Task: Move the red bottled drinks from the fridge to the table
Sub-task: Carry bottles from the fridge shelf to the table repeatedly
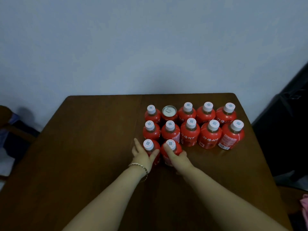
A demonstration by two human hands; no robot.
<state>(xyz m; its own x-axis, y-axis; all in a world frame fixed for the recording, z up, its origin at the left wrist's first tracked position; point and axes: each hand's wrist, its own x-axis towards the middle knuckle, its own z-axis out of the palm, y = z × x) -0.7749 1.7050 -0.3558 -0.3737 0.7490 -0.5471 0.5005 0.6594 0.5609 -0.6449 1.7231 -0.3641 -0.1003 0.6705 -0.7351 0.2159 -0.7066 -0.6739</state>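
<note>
Several red bottled drinks with white caps stand in rows on the dark wooden table (93,147), toward its far right. One red can (169,112) stands among them in the back row. My left hand (142,155) grips the front-left bottle (150,146) around its body. My right hand (177,158) grips the bottle beside it (171,147). Both bottles stand upright on the table, in front of the second row. A bead bracelet circles my left wrist.
A pale wall rises behind the table. A dark chair or bag (286,130) stands off the table's right edge. Clutter and a chair (13,130) sit at the left. Bare tabletop spreads to the left and front of the bottles.
</note>
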